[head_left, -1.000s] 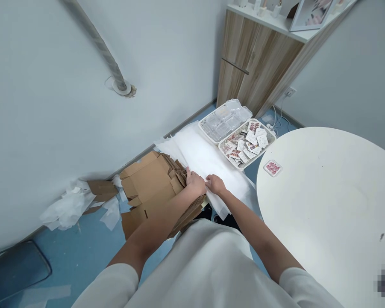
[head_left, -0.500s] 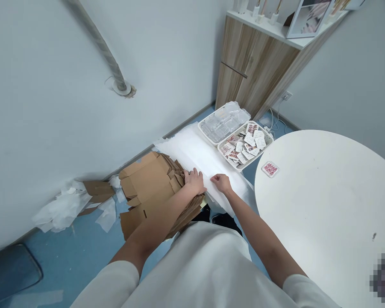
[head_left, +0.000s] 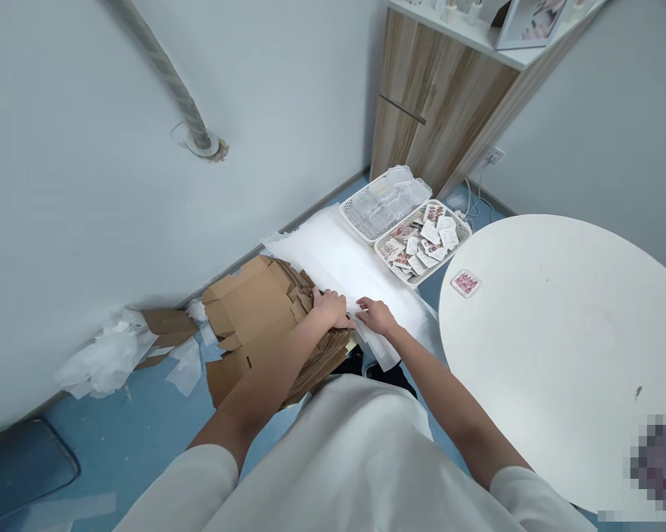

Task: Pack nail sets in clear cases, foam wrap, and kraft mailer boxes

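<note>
My left hand [head_left: 330,307] rests at the right edge of a stack of flattened brown cardboard boxes [head_left: 249,295], where it meets a pile of thin white sheets [head_left: 338,255]. Its fingers lie forward and its thumb points right. Just right of it, my right hand [head_left: 378,316] is over the near part of the white sheets, fingers loosely apart and nothing seen in them. A near corner of the sheets hangs down by my feet. Whether the left fingertips touch cardboard or sheet is hard to make out.
Beyond the sheets stand a basket of clear plastic cases [head_left: 385,203] and a basket of press-on nail packs [head_left: 426,244]. A round white table [head_left: 559,355] at right holds one nail pack [head_left: 466,283]. Crumpled white wrapping [head_left: 108,358] lies on the floor left; a wooden cabinet [head_left: 437,89] stands behind.
My right fingers have come apart from a pinch, and the hand has shifted slightly left. The near corner of the white sheets hangs differently. My left hand has moved only slightly.
</note>
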Demonstrator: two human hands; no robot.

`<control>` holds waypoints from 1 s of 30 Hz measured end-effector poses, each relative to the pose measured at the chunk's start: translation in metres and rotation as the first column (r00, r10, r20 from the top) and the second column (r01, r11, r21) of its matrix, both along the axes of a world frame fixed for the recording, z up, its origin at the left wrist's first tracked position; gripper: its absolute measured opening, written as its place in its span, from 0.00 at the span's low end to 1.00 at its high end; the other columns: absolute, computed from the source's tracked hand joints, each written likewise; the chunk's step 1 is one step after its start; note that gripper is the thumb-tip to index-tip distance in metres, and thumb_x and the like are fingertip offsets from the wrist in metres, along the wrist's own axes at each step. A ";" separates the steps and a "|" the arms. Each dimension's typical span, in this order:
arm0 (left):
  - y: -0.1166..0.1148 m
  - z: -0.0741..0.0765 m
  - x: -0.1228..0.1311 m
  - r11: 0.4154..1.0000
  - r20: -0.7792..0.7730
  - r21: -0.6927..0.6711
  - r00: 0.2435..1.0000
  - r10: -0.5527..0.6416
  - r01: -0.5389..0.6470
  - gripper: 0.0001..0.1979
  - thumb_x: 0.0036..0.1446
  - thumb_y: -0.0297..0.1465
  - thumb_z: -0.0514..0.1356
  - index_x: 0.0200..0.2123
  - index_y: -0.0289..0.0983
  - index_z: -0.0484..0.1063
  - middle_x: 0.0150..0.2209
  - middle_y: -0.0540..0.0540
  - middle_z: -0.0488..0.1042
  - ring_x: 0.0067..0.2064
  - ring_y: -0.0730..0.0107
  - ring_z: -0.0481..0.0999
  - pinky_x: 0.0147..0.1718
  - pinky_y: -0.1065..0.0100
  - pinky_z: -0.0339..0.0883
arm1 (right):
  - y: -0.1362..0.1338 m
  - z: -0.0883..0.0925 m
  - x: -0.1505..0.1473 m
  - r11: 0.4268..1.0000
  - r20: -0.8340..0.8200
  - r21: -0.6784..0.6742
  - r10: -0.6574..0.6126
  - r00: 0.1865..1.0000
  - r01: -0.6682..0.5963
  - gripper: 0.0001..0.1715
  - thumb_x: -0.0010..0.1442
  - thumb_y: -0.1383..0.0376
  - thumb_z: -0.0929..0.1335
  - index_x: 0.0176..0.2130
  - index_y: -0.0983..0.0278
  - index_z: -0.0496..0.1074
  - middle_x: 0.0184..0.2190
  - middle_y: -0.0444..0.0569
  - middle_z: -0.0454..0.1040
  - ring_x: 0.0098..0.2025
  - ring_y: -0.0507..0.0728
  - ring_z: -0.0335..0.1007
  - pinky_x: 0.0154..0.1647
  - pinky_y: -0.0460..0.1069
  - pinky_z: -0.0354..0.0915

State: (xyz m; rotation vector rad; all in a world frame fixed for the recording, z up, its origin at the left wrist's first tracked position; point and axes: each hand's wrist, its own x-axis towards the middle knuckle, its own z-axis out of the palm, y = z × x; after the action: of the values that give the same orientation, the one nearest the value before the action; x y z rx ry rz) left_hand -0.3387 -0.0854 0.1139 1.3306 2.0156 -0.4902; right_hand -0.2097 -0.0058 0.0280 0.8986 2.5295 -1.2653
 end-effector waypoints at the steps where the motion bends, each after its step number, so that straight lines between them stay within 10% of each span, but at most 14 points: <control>1: -0.001 0.000 0.001 0.999 0.023 0.025 0.999 -0.022 0.022 0.35 0.42 0.55 0.53 0.49 0.39 0.62 0.53 0.36 0.62 0.56 0.47 0.53 0.52 0.41 0.36 | 0.000 0.001 0.001 1.000 -0.006 0.020 -0.005 1.000 0.005 0.17 0.52 0.61 0.66 0.44 0.60 0.66 0.38 0.49 0.73 0.39 0.57 0.69 0.39 0.50 0.61; 11: -0.011 -0.004 0.000 0.987 0.117 0.147 0.989 -0.088 0.070 0.35 0.46 0.53 0.53 0.55 0.44 0.56 0.63 0.40 0.40 0.63 0.45 0.33 0.53 0.41 0.31 | 0.014 -0.001 0.008 0.954 -0.107 -0.203 -0.244 0.964 0.219 0.17 0.54 0.55 0.61 0.29 0.62 0.73 0.27 0.45 0.74 0.30 0.53 0.67 0.32 0.47 0.60; 30: -0.012 -0.013 0.002 0.986 0.089 0.167 0.995 -0.039 0.024 0.39 0.43 0.53 0.54 0.57 0.39 0.57 0.64 0.38 0.37 0.63 0.43 0.30 0.54 0.41 0.27 | 0.011 0.004 0.009 0.556 0.148 -0.690 -0.519 0.842 0.464 0.14 0.42 0.57 0.70 0.21 0.65 0.69 0.16 0.41 0.65 0.19 0.47 0.55 0.23 0.46 0.56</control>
State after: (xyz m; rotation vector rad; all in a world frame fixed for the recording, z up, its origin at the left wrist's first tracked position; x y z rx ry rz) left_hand -0.3362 -0.0973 0.1011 1.4590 1.9968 -0.2743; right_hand -0.2012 0.0054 0.0321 1.3898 1.5482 -2.2401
